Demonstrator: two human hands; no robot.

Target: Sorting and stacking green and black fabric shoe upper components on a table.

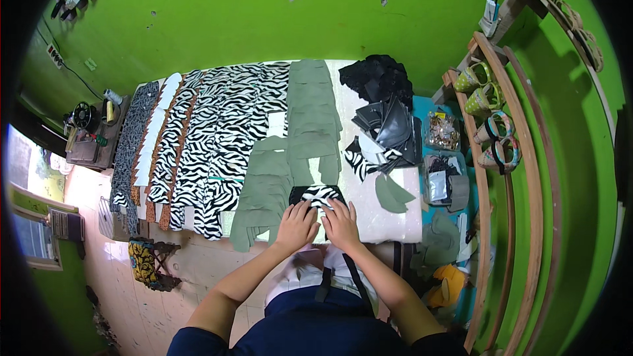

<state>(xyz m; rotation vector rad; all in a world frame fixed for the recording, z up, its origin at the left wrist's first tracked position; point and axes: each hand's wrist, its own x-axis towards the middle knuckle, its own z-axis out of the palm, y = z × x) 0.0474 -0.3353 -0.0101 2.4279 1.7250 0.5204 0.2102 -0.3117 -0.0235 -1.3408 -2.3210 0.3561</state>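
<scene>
Both grips flat, fingers spread, clamped on nothing: left hand (296, 225) and right hand (341, 224) press the small zebra-print piece (318, 194) at 6 o'clock on the surface (395, 221). At 9 to 12 o'clock, zebra rows (217, 138) and olive pieces (310, 115) lie laid out already. Black scraps (386, 102) at 1 o'clock sit unsorted.

Olive fabric cutouts (310, 109), black scraps (379, 79), sandals (484, 99) on wooden rack (524, 158).
</scene>
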